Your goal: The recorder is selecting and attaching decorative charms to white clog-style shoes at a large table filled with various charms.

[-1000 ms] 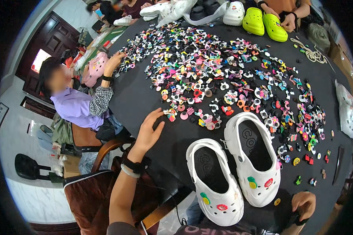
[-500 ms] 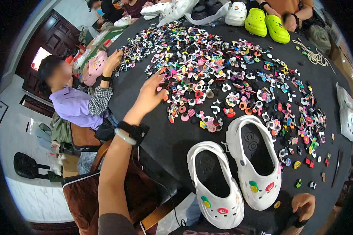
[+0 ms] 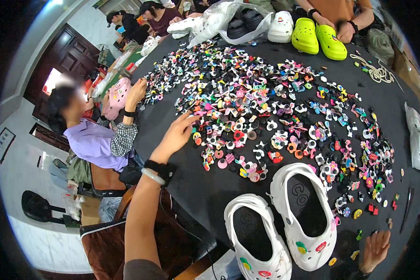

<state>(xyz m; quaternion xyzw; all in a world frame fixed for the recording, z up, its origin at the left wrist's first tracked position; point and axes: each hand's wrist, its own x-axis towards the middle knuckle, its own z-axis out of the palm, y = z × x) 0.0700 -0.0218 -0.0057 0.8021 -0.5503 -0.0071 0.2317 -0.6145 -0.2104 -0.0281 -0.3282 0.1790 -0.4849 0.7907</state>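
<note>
My left hand (image 3: pixel 176 134) reaches over the table to the left edge of a wide pile of shoe charms (image 3: pixel 238 102). Its fingers are partly stretched and apart, with the fingertips at the outer charms; nothing shows held in them. Close in front of me stand two white clogs, the left clog (image 3: pixel 277 247) and the right clog (image 3: pixel 310 259). Each carries a pineapple charm (image 3: pixel 301 247) and a red round charm (image 3: pixel 321 246). My right hand (image 3: pixel 376 249) is at the lower right, beside the right clog, fingers extended and seemingly holding nothing. A yellow charm (image 3: pixel 332 262) lies between them.
At the left, a person in purple holds a pink clog (image 3: pixel 117 99). Across the table, another person's hands are near lime-green clogs (image 3: pixel 305 36). Bagged shoes (image 3: pixel 212 23) stand at the back. A cord (image 3: pixel 375 70) and a dark thin tool (image 3: pixel 407 210) lie right.
The view has tilted, so the clogs and pile sit lower in the picture. My right hand has gone from curled to stretched fingers. My left hand stays by the pile's left edge.
</note>
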